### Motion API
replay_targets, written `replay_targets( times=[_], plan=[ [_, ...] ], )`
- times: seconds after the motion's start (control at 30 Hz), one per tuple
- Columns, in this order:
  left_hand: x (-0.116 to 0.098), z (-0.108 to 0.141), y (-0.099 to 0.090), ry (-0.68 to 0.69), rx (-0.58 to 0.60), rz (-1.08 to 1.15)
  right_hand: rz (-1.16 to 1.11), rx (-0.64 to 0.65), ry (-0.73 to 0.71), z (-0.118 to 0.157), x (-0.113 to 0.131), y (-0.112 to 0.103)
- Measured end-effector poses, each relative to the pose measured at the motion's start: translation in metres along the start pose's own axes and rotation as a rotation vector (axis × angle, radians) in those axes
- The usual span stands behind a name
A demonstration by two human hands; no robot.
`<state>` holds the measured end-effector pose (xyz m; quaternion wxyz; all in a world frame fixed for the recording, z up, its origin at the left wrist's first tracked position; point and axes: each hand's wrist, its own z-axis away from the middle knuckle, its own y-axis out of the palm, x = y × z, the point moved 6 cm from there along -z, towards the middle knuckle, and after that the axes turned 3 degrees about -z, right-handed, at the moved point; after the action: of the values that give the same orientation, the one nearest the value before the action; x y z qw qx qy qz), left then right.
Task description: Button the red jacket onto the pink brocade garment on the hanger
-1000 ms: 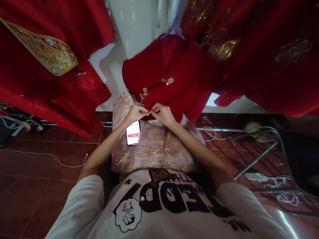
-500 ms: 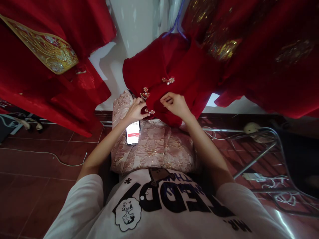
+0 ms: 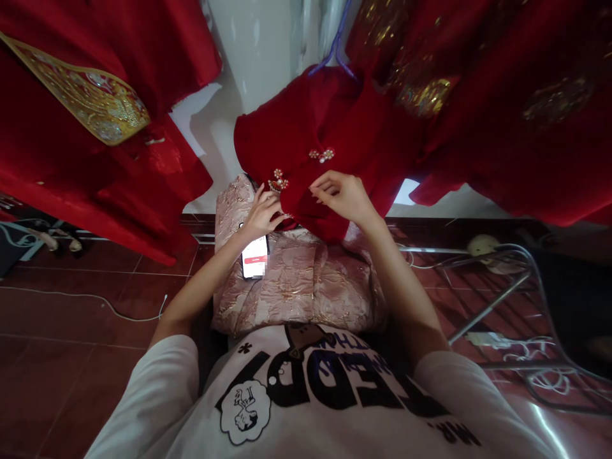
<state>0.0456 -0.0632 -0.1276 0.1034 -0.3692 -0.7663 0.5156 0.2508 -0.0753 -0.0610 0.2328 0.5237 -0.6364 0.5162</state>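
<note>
A dark red garment [image 3: 296,140] on a purple hanger [image 3: 337,44] drapes down onto my lap. My left hand [image 3: 265,211] grips its lower left edge between thumb and fingers, beside a beaded floral ornament [image 3: 278,183]; part of another ornament [image 3: 287,217] shows at the fingertips. Over the middle of the garment, my right hand [image 3: 345,194] is closed in a pinch; anything between its fingertips is too small to make out. A pearl flower ornament [image 3: 322,155] lies just above that hand. Under my left wrist a lit phone [image 3: 254,258] rests on the pinkish brocade cloth [image 3: 291,287].
Red garments with gold embroidery [image 3: 102,105] hang at the left, and more red garments [image 3: 478,140] hang at the right. A metal-framed chair [image 3: 530,255] stands at the right, with white cables [image 3: 549,379] below it. A cable [image 3: 109,306] runs over the tiled floor at left.
My right hand has shifted slightly right and up, its fingers a little more extended. My left hand has tilted over the edge, covering more of the lower ornament.
</note>
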Motion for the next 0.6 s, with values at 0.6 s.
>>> replay_targets(
  times=[0.6],
  plan=[
    [0.0032,0.0021,-0.0040,-0.061,-0.143,0.101,-0.034,-0.010,-0.034,0.0016,0.0086,-0.0096]
  ],
)
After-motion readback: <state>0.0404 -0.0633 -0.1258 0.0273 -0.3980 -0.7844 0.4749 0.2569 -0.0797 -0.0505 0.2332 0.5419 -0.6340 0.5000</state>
